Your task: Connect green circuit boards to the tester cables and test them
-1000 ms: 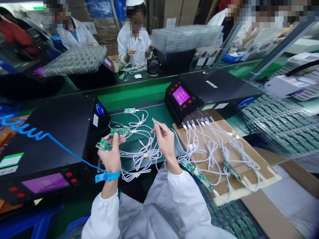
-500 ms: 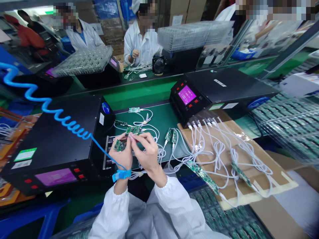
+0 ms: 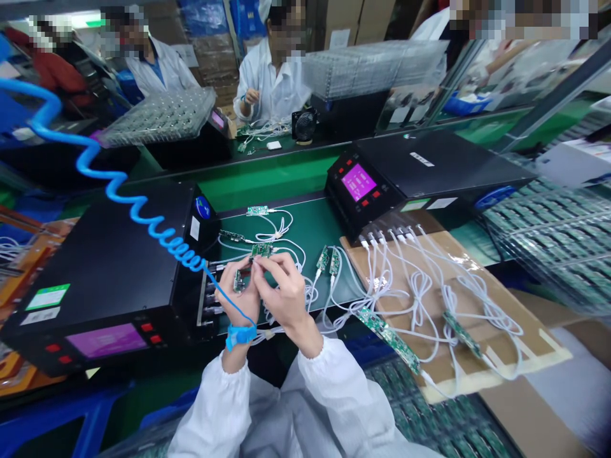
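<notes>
My left hand (image 3: 238, 305), with a blue wrist strap (image 3: 240, 335), is closed around a small green circuit board (image 3: 238, 281) that stands on edge by its thumb. The fingertips of my right hand (image 3: 284, 292) are pinched together against my left fingertips; what lies between them is hidden. Just beyond both sets of fingertips is another green circuit board (image 3: 261, 250), with a white cable plug at its right side. Farther back on the green mat lie a cabled board (image 3: 258, 210) and a dark board edge-on (image 3: 231, 236).
Black test boxes stand left (image 3: 119, 254) and right (image 3: 429, 165). White cables (image 3: 420, 286) tangle over a brown cardboard sheet (image 3: 515, 356), with boards attached. A coiled blue cord (image 3: 138, 207) crosses from upper left to my wrist. Co-workers sit across the bench.
Both hands have shifted slightly right. The board in my left hand has turned from face-up to nearly edge-on. The blue cord has swung right and down near my wrist.
</notes>
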`<state>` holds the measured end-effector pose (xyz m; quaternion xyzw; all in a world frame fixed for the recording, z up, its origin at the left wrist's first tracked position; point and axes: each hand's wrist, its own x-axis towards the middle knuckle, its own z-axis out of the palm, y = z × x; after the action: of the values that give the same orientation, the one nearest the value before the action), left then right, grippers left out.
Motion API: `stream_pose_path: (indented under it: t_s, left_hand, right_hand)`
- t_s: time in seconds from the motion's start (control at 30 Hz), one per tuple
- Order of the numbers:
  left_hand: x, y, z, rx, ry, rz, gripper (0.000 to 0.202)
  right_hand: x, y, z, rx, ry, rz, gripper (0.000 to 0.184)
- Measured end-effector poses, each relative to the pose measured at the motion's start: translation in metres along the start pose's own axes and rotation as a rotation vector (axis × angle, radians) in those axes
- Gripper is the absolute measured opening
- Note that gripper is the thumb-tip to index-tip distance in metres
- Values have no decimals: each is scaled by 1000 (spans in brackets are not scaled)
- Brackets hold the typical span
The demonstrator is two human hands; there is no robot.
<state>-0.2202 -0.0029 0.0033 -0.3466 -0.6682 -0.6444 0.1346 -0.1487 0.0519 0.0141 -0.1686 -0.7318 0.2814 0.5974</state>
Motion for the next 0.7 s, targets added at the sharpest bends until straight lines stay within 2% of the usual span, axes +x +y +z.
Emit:
stream_pose_path:
  t_s: [0.17,0.47,0.63,0.7]
  left_hand:
    - [0,4,2,5,-11,-17,12]
    - [2,6,5,47,-36,40,12]
    - [17,-10,10,92,-160,-109,16]
    - [24,-15,13,132,-203,-180,21]
  right_hand:
    - [2,1,-2,-7,-18,28,16]
    - [0,6,2,-35,-72,83,20]
    - [10,14,1,-140,-227,86,24]
    - [8,12,-11,-226,-209,92,25]
